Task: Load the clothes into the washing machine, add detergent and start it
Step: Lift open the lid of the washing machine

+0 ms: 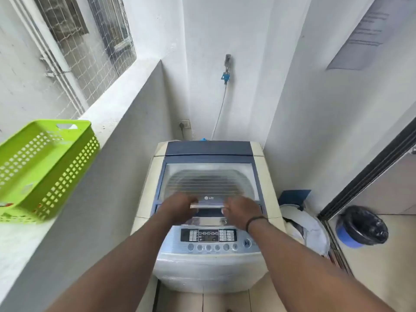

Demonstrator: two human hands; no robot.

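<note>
A top-loading washing machine [209,262] stands in front of me with its glass lid [209,179] down. Both my hands are at the silver lid handle [208,206]. My left hand [179,207] grips its left end and my right hand [242,211] grips its right end, fingers curled under. The control panel [208,235] with a row of buttons lies just below my wrists. A white basket of clothes [304,230] sits on the floor to the right of the machine.
A green perforated basket [42,167] rests on the concrete ledge [90,176] at the left. A blue bin with a black liner [361,226] stands at the right by a dark door frame. A hose runs down from a wall tap [226,73] behind the machine.
</note>
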